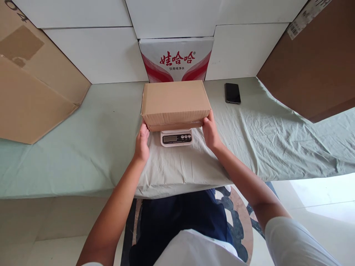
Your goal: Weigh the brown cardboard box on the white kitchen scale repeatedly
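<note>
Cardboard box sits on small scale, mid worktop, near front edge. Left hand and right hand each grip a lower front corner. Box overhangs scale; uneven release could tip it or shift the scale.

Closed cardboard box atop scale

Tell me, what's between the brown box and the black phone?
Nothing but bare green cloth between the brown box and the black phone, as the head view shows.
</note>
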Motion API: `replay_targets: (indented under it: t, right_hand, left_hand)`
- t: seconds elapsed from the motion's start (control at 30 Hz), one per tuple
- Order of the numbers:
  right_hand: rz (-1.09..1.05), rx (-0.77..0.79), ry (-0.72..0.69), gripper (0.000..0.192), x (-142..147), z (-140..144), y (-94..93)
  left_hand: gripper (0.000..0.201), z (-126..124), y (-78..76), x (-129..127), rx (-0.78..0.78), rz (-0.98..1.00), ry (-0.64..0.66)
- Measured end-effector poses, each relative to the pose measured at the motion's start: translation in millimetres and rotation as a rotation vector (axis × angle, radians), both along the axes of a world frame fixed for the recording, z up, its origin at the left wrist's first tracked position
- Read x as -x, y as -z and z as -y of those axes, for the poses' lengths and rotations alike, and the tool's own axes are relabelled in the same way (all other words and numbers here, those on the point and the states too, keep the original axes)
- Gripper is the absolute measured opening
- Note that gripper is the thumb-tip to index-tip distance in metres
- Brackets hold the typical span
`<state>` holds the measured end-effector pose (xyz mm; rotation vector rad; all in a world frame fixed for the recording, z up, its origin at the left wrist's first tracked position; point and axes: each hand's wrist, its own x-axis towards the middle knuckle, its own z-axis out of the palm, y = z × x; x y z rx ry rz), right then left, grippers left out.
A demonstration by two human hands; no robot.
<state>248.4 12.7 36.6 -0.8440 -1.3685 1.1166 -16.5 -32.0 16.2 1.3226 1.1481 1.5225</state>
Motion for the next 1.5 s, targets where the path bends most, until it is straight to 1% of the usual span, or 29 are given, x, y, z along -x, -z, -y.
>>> replay_targets:
  t: [0.13,0.27,0.43,0.5,0.63,0.73,0.93,1.1,1.17,1.33,1.5]
  right_hand:
    - [-0.023,-0.037,-0.003,0.076,4,0,-0.9]
    - [-0.034,-0.03,0.003,0.078,5,0,-0.1]
    - [0.018,-0.015,0.005,0.083,4,2,-0.2]
    - [0.026,-0.014,0.034,0.083,0,1,-0.7]
    - [0.012,-0.035,0.135,0.08,-11,-3,-4.4]
    - [0.006,-0.023,0.17,0.077,-16,-5,-5.2]
    - [-0.016,0.019,0.159,0.078,-14,-7,8.1]
    - [-0.058,0.049,0.113,0.083,-10,-10,16.8]
    - [-0.071,0.046,0.106,0.082,-10,-10,17.8]
    - [-0.06,0.025,0.102,0.076,-12,-14,20.1]
    - [-0.102,0.039,0.121,0.073,-14,-19,23.6]
  left_hand:
    - [0.089,0,1.1,-2,0.005,0.012,-0.006]
    - [0.088,0,1.2,-2,-0.009,0.011,0.009]
    - [0.089,-1,0.3,-3,-0.008,-0.005,0.012]
    - [0.088,-1,0.2,-1,-0.029,-0.011,0.001]
    - [0.083,-1,1.0,6,-0.095,-0.003,-0.076]
    - [0.079,-3,2.7,11,-0.101,0.006,-0.109]
    - [0.085,-6,4.7,10,-0.05,0.049,-0.07]
    - [0.103,-9,3.8,6,-0.003,0.083,-0.053]
    - [0.106,-12,3.9,6,0.009,0.1,-0.05]
    - [0.103,-17,5.0,5,0.01,0.125,-0.041]
    - [0.102,-19,3.6,7,0.013,0.153,-0.051]
